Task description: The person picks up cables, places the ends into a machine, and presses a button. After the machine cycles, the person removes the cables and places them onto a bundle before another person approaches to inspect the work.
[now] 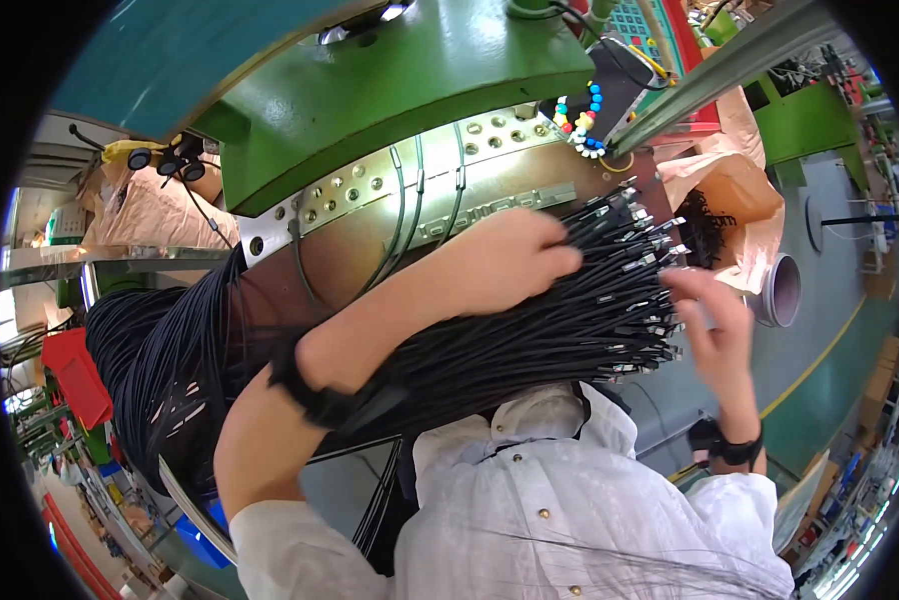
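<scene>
Thick bundle of thin black cables with metal end connectors (530,330) lies across your front, under the green press machine (390,90). Your left hand (505,260) is clamped on top. Right hand (715,320) open, fingers at the tips. Likely heavy and floppy; grip mid-bundle, not the connectors.

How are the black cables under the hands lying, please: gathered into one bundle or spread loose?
Gathered: the black cables lie side by side under the left hand, metal ends together.

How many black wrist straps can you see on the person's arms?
2. One wrist strap is on the left arm, lower centre-left; the other wrist strap is on the right arm, lower right. None seem hidden.
</scene>
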`<state>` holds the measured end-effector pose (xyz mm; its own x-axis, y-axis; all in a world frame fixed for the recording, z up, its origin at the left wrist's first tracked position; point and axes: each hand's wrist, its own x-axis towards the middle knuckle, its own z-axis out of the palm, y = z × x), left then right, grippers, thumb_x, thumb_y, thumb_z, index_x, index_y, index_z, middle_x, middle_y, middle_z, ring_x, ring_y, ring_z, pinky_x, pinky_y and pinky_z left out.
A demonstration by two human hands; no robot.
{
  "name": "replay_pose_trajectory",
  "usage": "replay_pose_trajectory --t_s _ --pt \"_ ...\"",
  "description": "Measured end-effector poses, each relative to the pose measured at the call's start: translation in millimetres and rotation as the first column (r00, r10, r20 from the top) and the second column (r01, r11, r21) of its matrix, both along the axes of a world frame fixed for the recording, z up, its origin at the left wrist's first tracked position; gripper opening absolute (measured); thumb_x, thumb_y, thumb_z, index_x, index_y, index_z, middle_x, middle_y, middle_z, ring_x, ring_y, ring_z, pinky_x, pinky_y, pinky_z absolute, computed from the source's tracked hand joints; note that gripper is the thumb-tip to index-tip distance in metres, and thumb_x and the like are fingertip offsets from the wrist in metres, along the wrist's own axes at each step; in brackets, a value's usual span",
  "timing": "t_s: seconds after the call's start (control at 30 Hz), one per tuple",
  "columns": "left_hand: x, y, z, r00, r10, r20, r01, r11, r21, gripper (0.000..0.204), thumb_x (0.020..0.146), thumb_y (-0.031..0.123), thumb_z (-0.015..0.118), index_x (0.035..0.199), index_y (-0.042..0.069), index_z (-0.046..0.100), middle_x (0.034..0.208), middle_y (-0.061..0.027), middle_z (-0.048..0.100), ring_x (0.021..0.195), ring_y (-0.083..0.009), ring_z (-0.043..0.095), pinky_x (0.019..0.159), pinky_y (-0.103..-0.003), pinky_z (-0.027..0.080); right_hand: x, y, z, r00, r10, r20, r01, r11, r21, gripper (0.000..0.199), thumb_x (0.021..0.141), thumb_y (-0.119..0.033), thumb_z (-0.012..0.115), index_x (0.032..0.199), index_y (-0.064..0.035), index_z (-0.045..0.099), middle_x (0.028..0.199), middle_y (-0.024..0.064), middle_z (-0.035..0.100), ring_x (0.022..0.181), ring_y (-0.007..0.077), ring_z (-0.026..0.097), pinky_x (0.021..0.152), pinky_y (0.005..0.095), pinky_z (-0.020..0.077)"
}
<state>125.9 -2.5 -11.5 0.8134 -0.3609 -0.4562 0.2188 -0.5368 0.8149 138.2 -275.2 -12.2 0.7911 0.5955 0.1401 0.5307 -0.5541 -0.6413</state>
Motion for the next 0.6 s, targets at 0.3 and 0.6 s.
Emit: replay_pose_trajectory --t_s 0.3,0.6 --pt "-65.2 14.6 -12.3 0.944 -0.072 0.321 -0.195 0.662 0.723 0.025 0.075 0.020 0.067 0.095 0.008 0.057 0.076 -0.0101 0.061 0.073 -0.0294 0.060 0.061 -0.041 0.047 4.1 -13.6 -17.6 0.931 -0.129 -0.341 0.218 0.946 0.238 0.022 0.093 -0.016 0.048 0.094 0.0014 0.063 0.082 0.0047 0.062 0.070 0.0099 0.054 0.063 0.0213 0.0431" --pt "-47.1 25.4 15.2 0.756 -0.162 0.634 -0.208 0.859 0.467 0.018 0.076 0.020 0.065 0.078 0.006 0.055 0.074 -0.0073 0.056 0.066 -0.0298 0.056 0.058 -0.040 0.044 -0.7 6.3 -6.9 0.952 -0.012 -0.306 0.095 0.962 0.258 0.020 0.093 -0.014 0.050 0.091 0.0007 0.063 0.081 0.0048 0.062 0.068 0.0107 0.055 0.061 0.0219 0.0434"
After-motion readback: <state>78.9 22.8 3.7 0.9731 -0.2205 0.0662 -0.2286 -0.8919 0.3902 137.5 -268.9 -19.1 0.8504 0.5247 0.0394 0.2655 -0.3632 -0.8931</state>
